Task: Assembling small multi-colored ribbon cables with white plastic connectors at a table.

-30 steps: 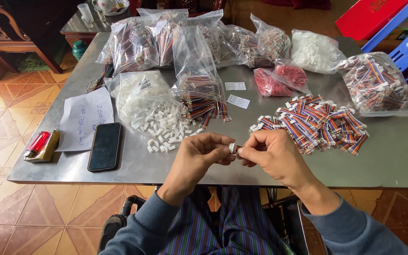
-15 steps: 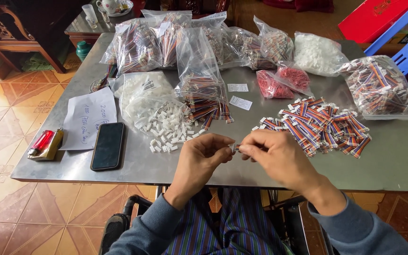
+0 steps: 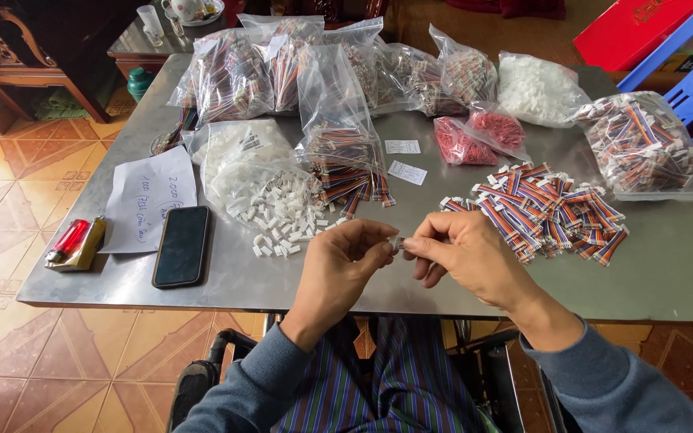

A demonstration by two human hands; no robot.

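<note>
A grey metal tabletop (image 3: 667,273) is carrying everything, and clear plastic bags are crowding its far half. At the far left, large bags of striped wire bundles (image 3: 234,76) are leaning together; a tall bag (image 3: 338,120) in the middle is holding more striped wires at its bottom; a wide bag at the right (image 3: 643,148) is bulging with the same multicoloured wires. A bag of white plastic pieces (image 3: 535,88) is sitting far right of centre, with two small bags of red parts (image 3: 475,136) just in front of it. An opened bag of white connectors (image 3: 238,160) is spilling a loose heap (image 3: 286,220) toward the near edge, and a loose pile of striped wire pieces (image 3: 547,208) is lying at the right. At the near left, a sheet of paper (image 3: 150,196), a black phone (image 3: 181,245) and a red lighter (image 3: 67,240) are resting. Above the near edge, the left hand (image 3: 342,265) and right hand (image 3: 463,256) are meeting, each grip pinching shut on one small white connector (image 3: 397,241) held between their fingertips.
</note>
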